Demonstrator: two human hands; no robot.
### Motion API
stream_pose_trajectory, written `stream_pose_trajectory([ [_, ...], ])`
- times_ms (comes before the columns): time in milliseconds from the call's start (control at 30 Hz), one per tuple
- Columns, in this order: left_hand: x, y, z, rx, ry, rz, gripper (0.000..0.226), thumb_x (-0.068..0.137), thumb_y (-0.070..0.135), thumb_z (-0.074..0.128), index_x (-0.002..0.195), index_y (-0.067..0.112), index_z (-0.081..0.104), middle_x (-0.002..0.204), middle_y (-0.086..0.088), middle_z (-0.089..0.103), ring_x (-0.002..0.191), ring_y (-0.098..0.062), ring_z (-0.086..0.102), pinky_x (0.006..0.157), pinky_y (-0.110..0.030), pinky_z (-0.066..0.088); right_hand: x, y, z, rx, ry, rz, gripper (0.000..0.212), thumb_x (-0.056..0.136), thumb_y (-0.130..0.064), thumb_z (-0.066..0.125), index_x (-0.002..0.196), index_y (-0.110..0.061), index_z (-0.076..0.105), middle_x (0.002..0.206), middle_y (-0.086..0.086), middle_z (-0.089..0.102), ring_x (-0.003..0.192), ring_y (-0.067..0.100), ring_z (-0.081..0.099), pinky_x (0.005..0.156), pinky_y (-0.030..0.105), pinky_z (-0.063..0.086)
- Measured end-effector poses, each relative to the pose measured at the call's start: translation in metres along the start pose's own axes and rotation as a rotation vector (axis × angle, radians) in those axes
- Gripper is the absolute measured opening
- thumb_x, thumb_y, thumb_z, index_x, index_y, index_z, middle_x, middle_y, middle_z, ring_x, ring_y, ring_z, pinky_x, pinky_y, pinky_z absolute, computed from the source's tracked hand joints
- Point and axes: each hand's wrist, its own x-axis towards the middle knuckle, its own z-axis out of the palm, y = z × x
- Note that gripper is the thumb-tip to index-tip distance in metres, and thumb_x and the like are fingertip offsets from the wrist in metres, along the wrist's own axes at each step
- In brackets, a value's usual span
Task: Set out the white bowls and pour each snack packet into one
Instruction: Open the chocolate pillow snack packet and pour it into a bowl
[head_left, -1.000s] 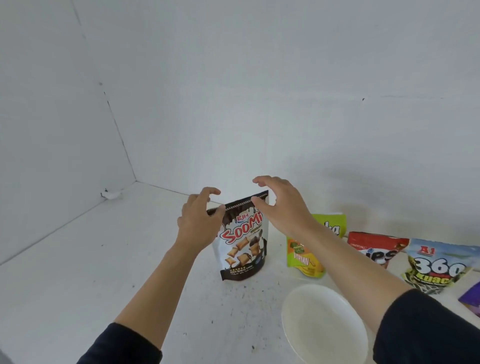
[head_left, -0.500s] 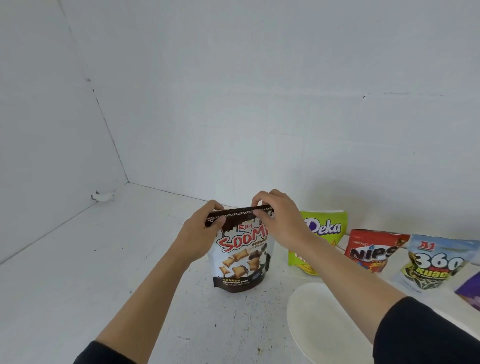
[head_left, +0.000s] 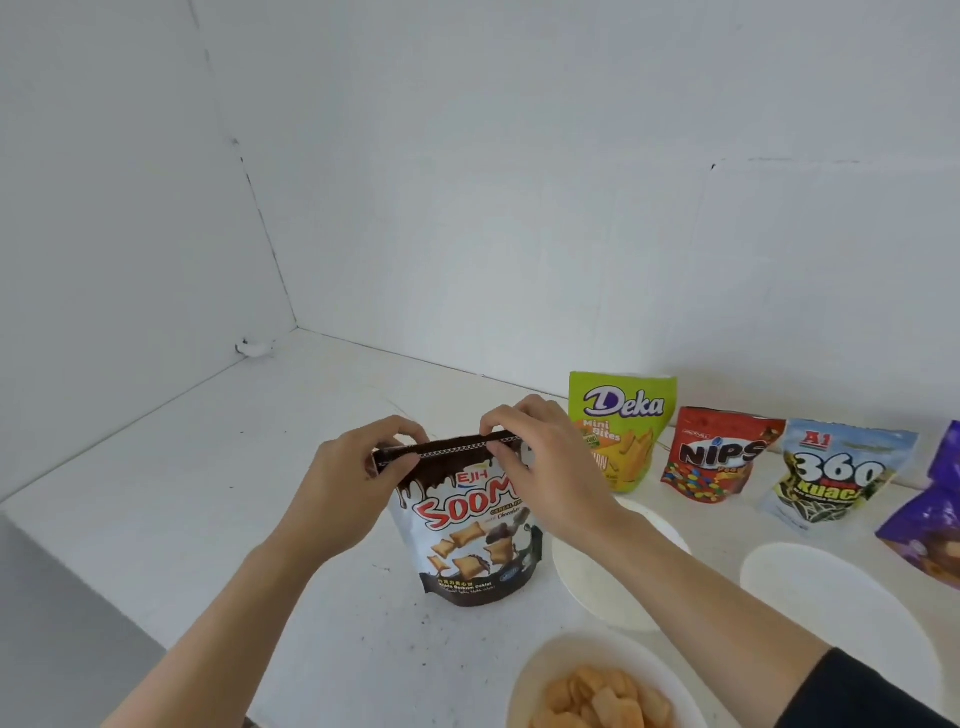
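The white tabletop (head_left: 197, 488) fills the left of the frame and meets the white walls in a corner at centre left. The left hand (head_left: 353, 483) pinches the left end of the dark sealed strip along the top of the Soomi packet (head_left: 467, 551), thumb in front and fingers curled over the back. The packet stands upright on the tabletop at lower centre. The right hand (head_left: 545, 467) pinches the right end of the same strip. A second ago both hands were spread loose around the packet's top; half a second ago they had closed on it, and that grip is unchanged.

Just behind the right hand stands the green Deka packet (head_left: 623, 415). An empty white bowl (head_left: 592, 587) sits partly hidden under the right forearm. At the bottom edge, a white bowl of orange chips (head_left: 597, 691) now shows, which no earlier frame took in. Further right, the red Nips packet (head_left: 722, 457) and the 360 Kuaci packet (head_left: 836, 473) lean in a row, with a second empty bowl (head_left: 841, 608) in front of them, newly in full view. A purple packet (head_left: 930, 514) is cut off by the right edge.
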Motion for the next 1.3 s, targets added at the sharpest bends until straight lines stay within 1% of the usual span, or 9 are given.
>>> stream_pose_trajectory([
  [100, -0.014, -0.002, 0.002, 0.004, 0.091, 0.081, 0.030, 0.098, 0.010, 0.063, 0.106, 0.036, 0.075, 0.093, 0.019, 0.072, 0.086, -0.003, 0.066, 0.066, -0.005, 0.046, -0.007, 0.000, 0.002, -0.034, 0.050, -0.014, 0.017, 0.090, -0.019, 0.071, 0.102, -0.030, 0.071, 0.094, -0.009, 0.063, 0.095, 0.015, 0.055, 0.080, 0.042, 0.043],
  [333, -0.019, -0.003, 0.003, 0.038, 0.126, 0.151, 0.028, 0.095, 0.007, 0.067, 0.111, 0.027, 0.079, 0.092, 0.020, 0.071, 0.088, 0.001, 0.064, 0.071, -0.004, 0.046, -0.009, -0.005, 0.009, -0.033, 0.029, -0.103, 0.025, 0.087, -0.011, 0.074, 0.107, -0.027, 0.078, 0.098, -0.012, 0.070, 0.097, 0.014, 0.060, 0.079, 0.033, 0.033],
  [433, -0.019, -0.005, 0.003, 0.026, 0.132, 0.147, 0.028, 0.094, 0.007, 0.068, 0.109, 0.028, 0.079, 0.092, 0.020, 0.073, 0.096, 0.004, 0.061, 0.072, -0.006, 0.047, -0.011, -0.006, 0.014, -0.053, 0.018, -0.140, 0.026, 0.087, -0.011, 0.074, 0.108, -0.026, 0.078, 0.099, -0.010, 0.072, 0.097, 0.014, 0.062, 0.081, 0.035, 0.038],
  [600, -0.019, -0.006, 0.005, -0.006, 0.139, 0.132, 0.027, 0.093, 0.008, 0.069, 0.107, 0.029, 0.079, 0.092, 0.019, 0.074, 0.089, 0.000, 0.065, 0.069, -0.006, 0.046, -0.012, -0.007, 0.011, -0.072, -0.031, -0.162, 0.013, 0.087, -0.015, 0.073, 0.094, -0.026, 0.077, 0.101, -0.012, 0.070, 0.092, 0.011, 0.063, 0.083, 0.036, 0.037],
  [733, -0.019, -0.006, 0.004, -0.043, 0.152, 0.164, 0.026, 0.091, 0.006, 0.072, 0.104, 0.028, 0.081, 0.089, 0.022, 0.073, 0.089, 0.001, 0.066, 0.070, -0.007, 0.049, -0.005, -0.013, 0.010, -0.049, -0.072, -0.148, 0.017, 0.092, -0.020, 0.068, 0.107, -0.028, 0.070, 0.102, -0.013, 0.072, 0.094, 0.009, 0.063, 0.087, 0.036, 0.039],
  [800, -0.019, -0.006, 0.005, -0.064, 0.144, 0.167, 0.026, 0.090, 0.006, 0.074, 0.103, 0.027, 0.081, 0.088, 0.024, 0.072, 0.090, 0.004, 0.066, 0.071, -0.007, 0.049, -0.001, -0.016, 0.013, -0.045, -0.078, -0.164, 0.016, 0.094, -0.021, 0.066, 0.106, -0.027, 0.072, 0.099, -0.012, 0.073, 0.092, 0.011, 0.063, 0.087, 0.035, 0.039],
  [933, -0.016, -0.009, 0.005, -0.080, 0.125, 0.130, 0.024, 0.090, 0.009, 0.075, 0.103, 0.028, 0.081, 0.087, 0.026, 0.071, 0.090, 0.008, 0.064, 0.072, -0.005, 0.049, -0.003, -0.014, 0.019, -0.072, -0.023, -0.225, 0.015, 0.093, -0.018, 0.067, 0.103, -0.023, 0.077, 0.097, -0.009, 0.077, 0.087, 0.012, 0.069, 0.083, 0.032, 0.043],
  [1067, -0.015, -0.011, 0.004, -0.103, 0.098, 0.111, 0.024, 0.089, 0.012, 0.076, 0.103, 0.031, 0.081, 0.088, 0.026, 0.073, 0.090, 0.006, 0.067, 0.075, -0.011, 0.054, -0.007, -0.011, 0.022, -0.082, 0.044, -0.279, 0.015, 0.091, -0.016, 0.069, 0.102, -0.020, 0.078, 0.097, -0.009, 0.078, 0.085, 0.013, 0.070, 0.079, 0.035, 0.046],
  [1300, -0.012, -0.011, 0.001, -0.122, 0.081, 0.046, 0.022, 0.087, 0.016, 0.079, 0.099, 0.034, 0.080, 0.088, 0.021, 0.076, 0.084, -0.002, 0.071, 0.072, -0.013, 0.056, -0.003, -0.011, 0.019, -0.062, 0.012, -0.284, 0.013, 0.092, -0.017, 0.070, 0.101, -0.021, 0.078, 0.096, -0.009, 0.078, 0.086, 0.013, 0.071, 0.081, 0.032, 0.043],
])
